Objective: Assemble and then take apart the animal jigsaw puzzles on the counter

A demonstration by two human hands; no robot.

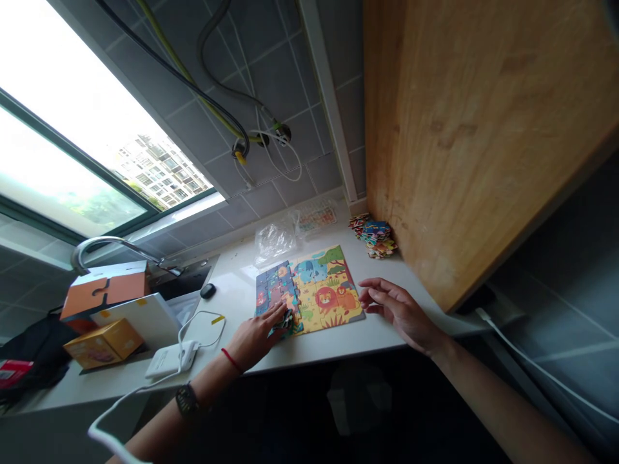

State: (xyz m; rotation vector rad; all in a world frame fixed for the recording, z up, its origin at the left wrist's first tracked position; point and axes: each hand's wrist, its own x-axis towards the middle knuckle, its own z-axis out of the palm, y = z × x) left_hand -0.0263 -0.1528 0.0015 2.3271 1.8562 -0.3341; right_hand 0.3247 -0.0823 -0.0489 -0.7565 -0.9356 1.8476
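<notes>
A jigsaw puzzle lies on the white counter. Its yellow section [329,296] shows lions, an elephant and a tree, while the dark blue-purple section [273,287] is on the left. My left hand [261,330] is at the lower left corner, its fingers over a small stack of puzzle pieces [287,322] that it appears to grip; the thumb is mostly hidden. Just off the puzzle's right edge, my right hand [394,309] hovers with loosely bent fingers apart and nothing visible in them.
Loose puzzle pieces [374,235] are piled beside the wooden panel [459,142]. Clear plastic wrapping [275,241] lies behind the puzzle. To the left are a white power bank [169,359] with a cable, a black oval object [207,290], boxes [104,341] and a faucet [116,241].
</notes>
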